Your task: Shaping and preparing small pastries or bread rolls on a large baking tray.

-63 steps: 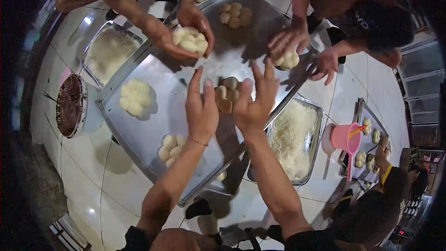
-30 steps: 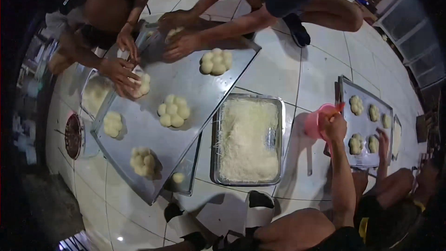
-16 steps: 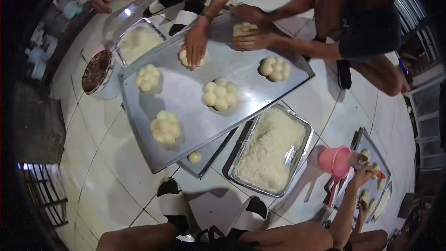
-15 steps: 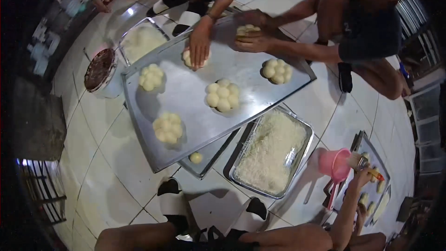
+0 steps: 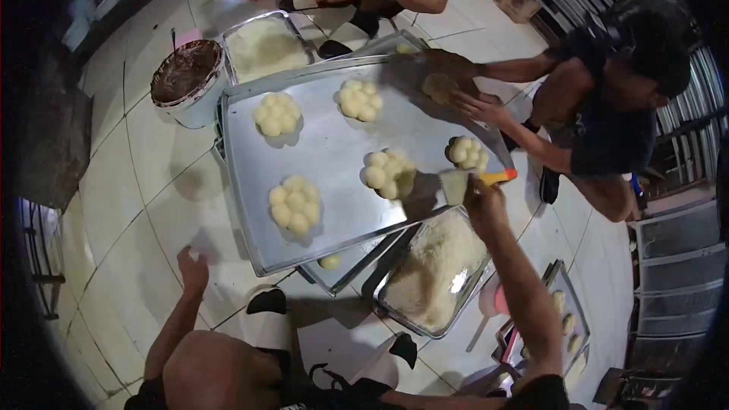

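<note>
My right hand [image 5: 486, 203] is closed around a flat brush [image 5: 456, 187] with a yellow and red handle. Its wide bristles hang over the near right edge of a large metal baking tray [image 5: 326, 156], close to a flower-shaped dough cluster [image 5: 390, 174]. Several similar clusters of pale dough balls sit spaced across the tray, one of them a near left cluster [image 5: 295, 205]. Off the tray's left side, above the tiled floor, my left hand [image 5: 194, 269] is empty with its fingers apart. At the far right, a co-worker's hands [image 5: 478, 106] surround another, shadowed cluster [image 5: 439, 88].
Under the tray's near edge lies a pan of pale shreds [image 5: 429, 277]. A pink jug [image 5: 493, 296] stands partly behind my right forearm, beside a smaller tray [image 5: 581, 319] of dough pieces. Far left are a bucket [image 5: 201, 111] of brown paste and a pan of pale crumbs [image 5: 266, 49].
My right hand has brought the brush from the pink jug to over the large tray. My left hand now shows at the left. The far person's hand has lifted off a dough cluster.
</note>
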Action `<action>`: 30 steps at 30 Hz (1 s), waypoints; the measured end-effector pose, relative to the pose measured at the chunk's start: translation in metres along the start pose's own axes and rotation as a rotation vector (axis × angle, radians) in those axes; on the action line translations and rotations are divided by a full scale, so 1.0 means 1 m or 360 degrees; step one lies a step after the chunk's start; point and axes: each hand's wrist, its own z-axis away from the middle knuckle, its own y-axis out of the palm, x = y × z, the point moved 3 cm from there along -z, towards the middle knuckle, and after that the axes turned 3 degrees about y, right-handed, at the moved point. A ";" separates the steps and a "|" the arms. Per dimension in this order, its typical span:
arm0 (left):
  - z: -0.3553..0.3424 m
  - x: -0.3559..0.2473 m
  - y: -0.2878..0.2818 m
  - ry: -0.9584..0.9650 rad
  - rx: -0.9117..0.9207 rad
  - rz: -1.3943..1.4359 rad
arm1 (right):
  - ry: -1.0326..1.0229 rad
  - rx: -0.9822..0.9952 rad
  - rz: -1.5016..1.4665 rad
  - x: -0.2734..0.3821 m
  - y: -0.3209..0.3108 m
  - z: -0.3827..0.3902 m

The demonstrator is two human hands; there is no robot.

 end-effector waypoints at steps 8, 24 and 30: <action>-0.016 -0.055 0.077 -0.0390 -0.0826 -0.0945 | -0.0197 -0.0466 -0.0243 -0.015 0.125 -0.070; -0.009 -0.065 0.062 -0.0369 -0.0664 -0.0928 | -0.0877 0.0348 0.0146 0.081 0.333 -0.111; -0.013 -0.067 0.060 -0.0490 -0.0455 -0.0951 | -0.0577 -0.0641 0.0272 0.128 0.361 -0.168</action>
